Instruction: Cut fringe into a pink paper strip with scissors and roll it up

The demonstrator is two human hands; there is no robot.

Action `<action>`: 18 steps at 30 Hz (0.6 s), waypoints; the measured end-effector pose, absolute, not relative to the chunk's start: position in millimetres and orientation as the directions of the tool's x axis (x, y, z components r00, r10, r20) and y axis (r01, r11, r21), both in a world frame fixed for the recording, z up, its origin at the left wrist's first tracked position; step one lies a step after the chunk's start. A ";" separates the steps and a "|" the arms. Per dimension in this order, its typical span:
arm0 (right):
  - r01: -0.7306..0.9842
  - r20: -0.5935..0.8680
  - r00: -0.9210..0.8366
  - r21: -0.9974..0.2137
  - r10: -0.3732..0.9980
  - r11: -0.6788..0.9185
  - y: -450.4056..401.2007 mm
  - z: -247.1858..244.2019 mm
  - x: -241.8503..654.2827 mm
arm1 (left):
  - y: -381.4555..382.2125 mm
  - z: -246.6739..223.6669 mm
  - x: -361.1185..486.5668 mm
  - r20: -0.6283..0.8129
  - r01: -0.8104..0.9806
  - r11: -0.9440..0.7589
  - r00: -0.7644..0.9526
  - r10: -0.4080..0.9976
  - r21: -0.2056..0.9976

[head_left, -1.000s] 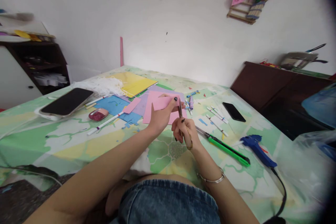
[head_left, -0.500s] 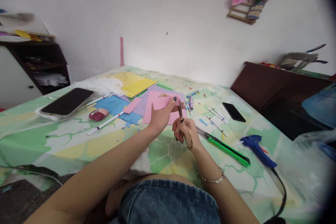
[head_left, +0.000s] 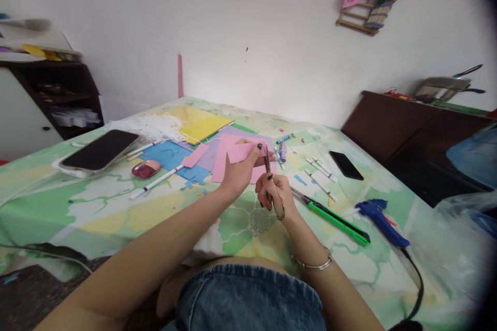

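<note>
Between thumb and fingers, my left hand (head_left: 238,173) pinches a small piece of pink paper (head_left: 239,152). My right hand (head_left: 274,192) is wrapped round the handles of a pair of scissors (head_left: 267,161), whose blades point away from me at the right edge of that piece. Whether the blades are fully together is too small to tell. Under and behind my left hand lies a larger pink sheet (head_left: 220,168). A green utility knife (head_left: 337,221) rests on the table just right of my right hand.
On the left are a phone (head_left: 100,150), a dark red rounded object (head_left: 146,168) and blue paper (head_left: 166,155). White string (head_left: 149,126) lies by a yellow pad (head_left: 205,126). Rightward are white sticks (head_left: 320,184), a black phone (head_left: 346,165) and a blue glue gun (head_left: 383,223).
Both hands stay almost in place. The scissors and the small pink piece have shifted very slightly; my grips are the same.
</note>
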State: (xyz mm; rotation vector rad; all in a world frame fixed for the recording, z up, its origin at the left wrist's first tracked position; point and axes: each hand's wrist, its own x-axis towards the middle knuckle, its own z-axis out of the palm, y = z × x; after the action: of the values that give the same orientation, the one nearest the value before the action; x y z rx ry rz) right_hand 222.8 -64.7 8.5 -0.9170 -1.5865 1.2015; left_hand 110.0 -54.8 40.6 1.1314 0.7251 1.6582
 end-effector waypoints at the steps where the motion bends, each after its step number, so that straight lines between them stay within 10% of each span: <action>1: 0.034 0.227 -0.306 -0.968 0.925 0.249 -64.7 8.5 222.8 | -54.7 40.6 110.0 0.342 -0.380 -0.358 -0.109 0.933 0.853; 18: 0.042 0.222 -0.346 -0.967 0.912 0.252 -61.0 1.9 222.8 | -54.8 44.1 110.0 0.287 -0.358 -0.334 -0.178 0.941 0.872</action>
State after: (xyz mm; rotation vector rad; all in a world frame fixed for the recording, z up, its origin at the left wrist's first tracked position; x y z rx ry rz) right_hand 222.8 -61.0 1.9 -0.9019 -1.6292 1.2214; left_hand 110.0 -54.8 44.1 1.0680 0.8202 1.6920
